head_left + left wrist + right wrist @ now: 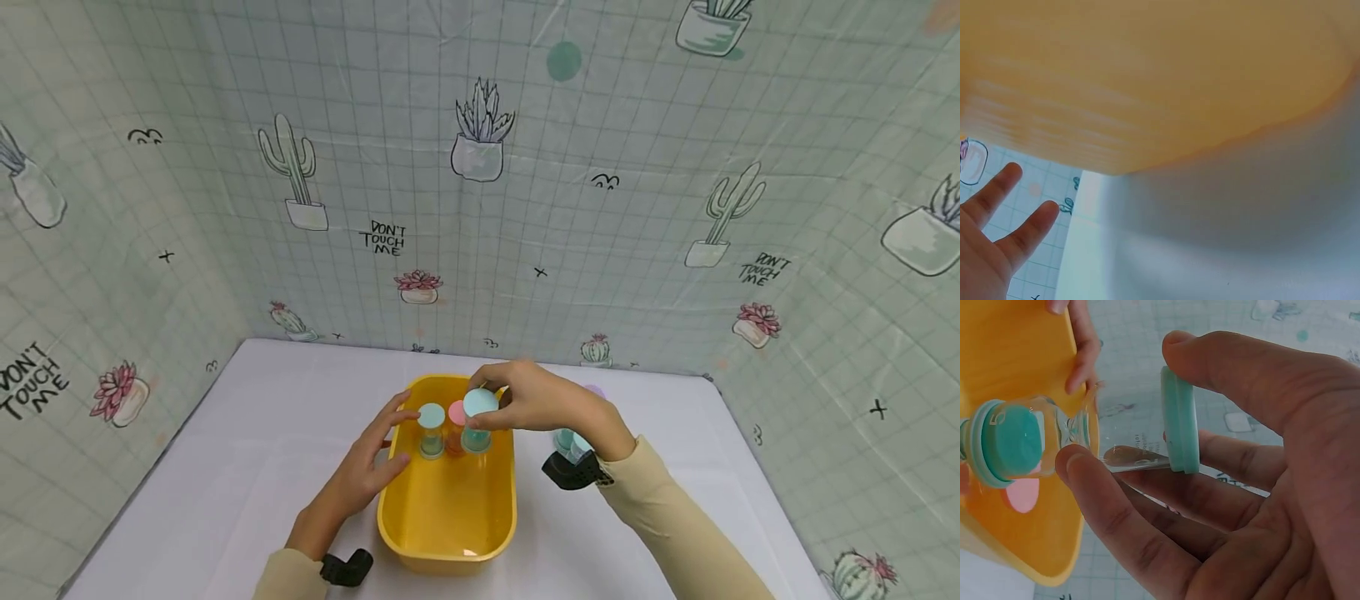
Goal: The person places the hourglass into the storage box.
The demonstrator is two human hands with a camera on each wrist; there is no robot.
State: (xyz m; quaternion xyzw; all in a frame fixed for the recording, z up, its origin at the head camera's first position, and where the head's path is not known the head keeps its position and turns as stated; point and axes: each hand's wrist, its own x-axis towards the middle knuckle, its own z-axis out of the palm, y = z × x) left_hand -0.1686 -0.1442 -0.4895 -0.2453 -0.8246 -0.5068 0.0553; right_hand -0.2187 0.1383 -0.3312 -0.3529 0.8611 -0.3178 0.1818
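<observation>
My right hand (536, 396) holds a sand timer with mint-green caps (480, 403) over the far end of a yellow plastic bin (446, 512). In the right wrist view the thumb lies at the edge of the near cap (1180, 425), and fingers curl along the clear glass. Mint sand shows in the far bulb. Inside the bin stand a light-blue-capped timer (431, 415) and a pink-capped timer (457, 412). At the bin's left rim, my left hand (363, 467) spreads its fingers, the fingertips reaching over the edge near the light-blue cap.
Right of the bin, more timers stand on the white table (600, 542), among them a teal one (564, 440) partly hidden by my right arm. Behind them a purple top (595, 390) peeks out. Patterned cloth walls (480, 250) enclose the table's back and sides.
</observation>
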